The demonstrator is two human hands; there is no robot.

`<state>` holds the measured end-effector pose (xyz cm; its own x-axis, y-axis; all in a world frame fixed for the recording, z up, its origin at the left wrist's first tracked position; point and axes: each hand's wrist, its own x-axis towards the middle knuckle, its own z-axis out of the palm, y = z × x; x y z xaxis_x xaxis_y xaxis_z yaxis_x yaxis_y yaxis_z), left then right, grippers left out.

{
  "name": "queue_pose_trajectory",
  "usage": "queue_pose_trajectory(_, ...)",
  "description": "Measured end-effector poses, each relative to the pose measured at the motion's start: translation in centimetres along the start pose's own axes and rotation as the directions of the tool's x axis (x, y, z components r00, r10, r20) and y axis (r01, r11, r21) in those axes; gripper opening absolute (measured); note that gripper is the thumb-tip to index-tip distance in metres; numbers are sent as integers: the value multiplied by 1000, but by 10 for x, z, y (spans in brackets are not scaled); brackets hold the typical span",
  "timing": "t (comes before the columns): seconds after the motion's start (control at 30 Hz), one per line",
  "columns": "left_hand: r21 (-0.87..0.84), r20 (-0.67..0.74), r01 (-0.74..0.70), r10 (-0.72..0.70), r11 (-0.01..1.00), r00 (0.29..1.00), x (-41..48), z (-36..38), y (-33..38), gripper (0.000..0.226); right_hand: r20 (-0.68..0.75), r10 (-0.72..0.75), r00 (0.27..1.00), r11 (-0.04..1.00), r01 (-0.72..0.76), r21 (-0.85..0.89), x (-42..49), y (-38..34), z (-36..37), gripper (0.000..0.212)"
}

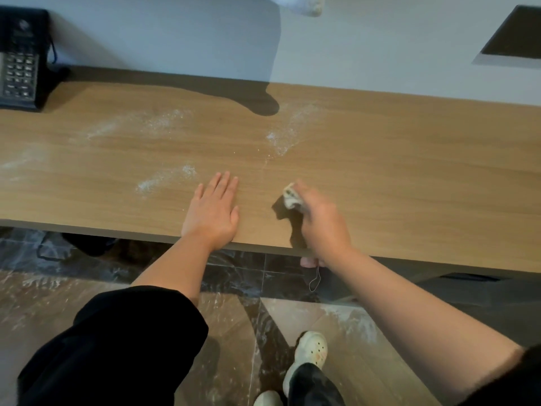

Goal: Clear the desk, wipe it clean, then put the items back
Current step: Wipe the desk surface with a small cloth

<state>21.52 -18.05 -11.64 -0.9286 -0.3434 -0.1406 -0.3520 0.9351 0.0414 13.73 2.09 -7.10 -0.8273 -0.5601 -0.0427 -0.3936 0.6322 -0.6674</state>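
Note:
A long wooden desk runs along a pale wall. White powder lies on it in several streaks, to the left and in the middle. My left hand lies flat on the desk near its front edge, fingers straight. My right hand hovers just above the desk to the right of it and grips a small crumpled cloth, which sticks out of the fist. A thin cord loop hangs below that hand.
A black desk telephone stands at the far left against the wall. A dark framed panel is on the wall at upper right. Below the desk's front edge are a powder-dusted floor and my pale shoes.

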Motion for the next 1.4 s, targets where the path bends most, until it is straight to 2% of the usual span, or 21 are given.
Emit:
queue_pose_trajectory(0.1,-9,18,14,-14,1000,1000,-1,-2,3,64,-257,78,963,997,-82,-6,32,22,-15,52)
queue_pose_trajectory(0.23,-48,-25,-28,27,998,999,14,-11,8,67,-375,175,910,971,-222,-85,82,66,-42,54)
queue_pose_trajectory(0.4,-68,-70,10,-15,998,997,69,-26,7,61,-255,144,956,903,-233,-361,116,97,-37,59)
queue_pose_trajectory(0.5,-80,-50,61,-65,995,997,98,-27,7,59,-224,92,970,895,-180,-409,125,102,-36,60)
queue_pose_trajectory(0.67,-66,40,123,-120,990,992,126,-21,2,58,-246,65,967,921,-153,-358,148,107,-43,58)
queue_pose_trajectory(0.77,-58,14,131,-130,990,991,132,-14,3,59,-269,78,960,935,-164,-316,167,108,-51,56)
queue_pose_trajectory(0.9,-49,-17,122,-123,991,992,132,-12,2,60,-333,104,937,960,-182,-215,202,117,-65,32)
queue_pose_trajectory(1.07,-12,9,128,-128,992,992,133,-13,3,61,-377,151,914,968,-214,-130,248,113,-63,32)
queue_pose_trajectory(1.27,-4,39,149,-149,989,988,136,-13,3,61,-281,73,957,972,-131,-195,307,95,-47,30)
queue_pose_trajectory(1.4,-41,45,148,-147,988,988,137,-12,3,61,-97,-82,992,973,59,-222,307,75,-30,36)
